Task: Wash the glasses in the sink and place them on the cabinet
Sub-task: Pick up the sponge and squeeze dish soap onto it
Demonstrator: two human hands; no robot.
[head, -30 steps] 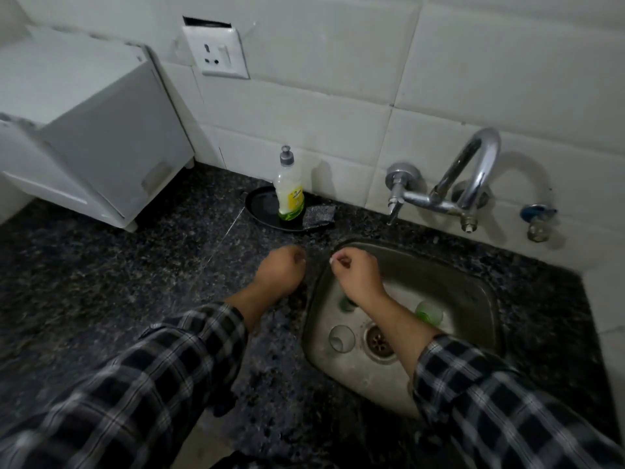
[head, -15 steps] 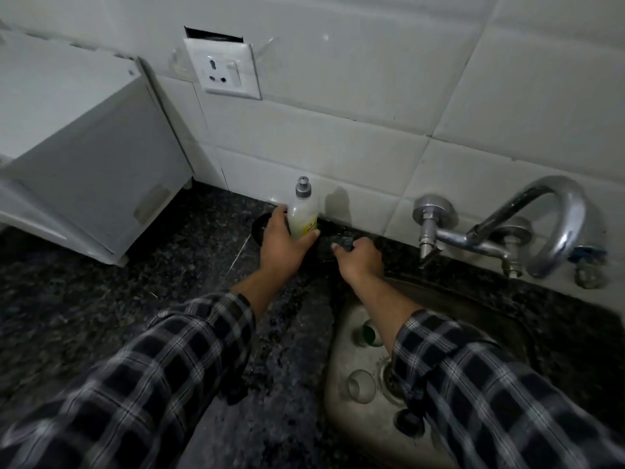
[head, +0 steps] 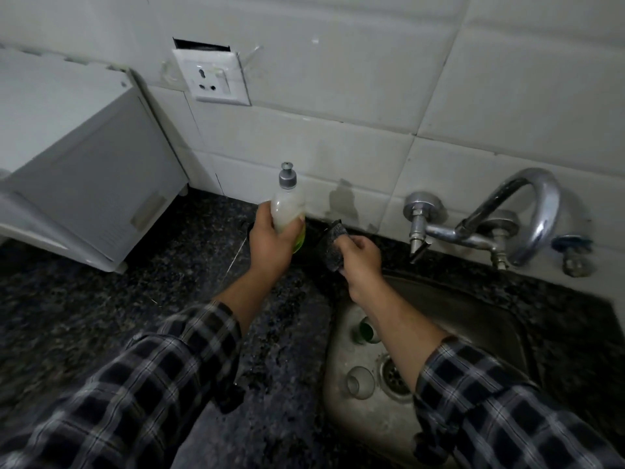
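Steel sink (head: 372, 424) holds two glasses (head: 359, 383) (one green (head: 367, 330)); left hand (head: 270, 243) grips bottle (head: 287, 204).

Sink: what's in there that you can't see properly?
Head view:
- Green glass: partly behind the right forearm.
- Drain: right side covered by that forearm.
- Sink, near right part: under the checked sleeve and cut off by the bottom edge.
- Clear glass: dim, so clean or dirty can't be told.

The right forearm (head: 402, 319) partly hides the green glass (head: 364, 330) and the drain (head: 394, 376); the cabinet (head: 84, 170) is cut off at left.
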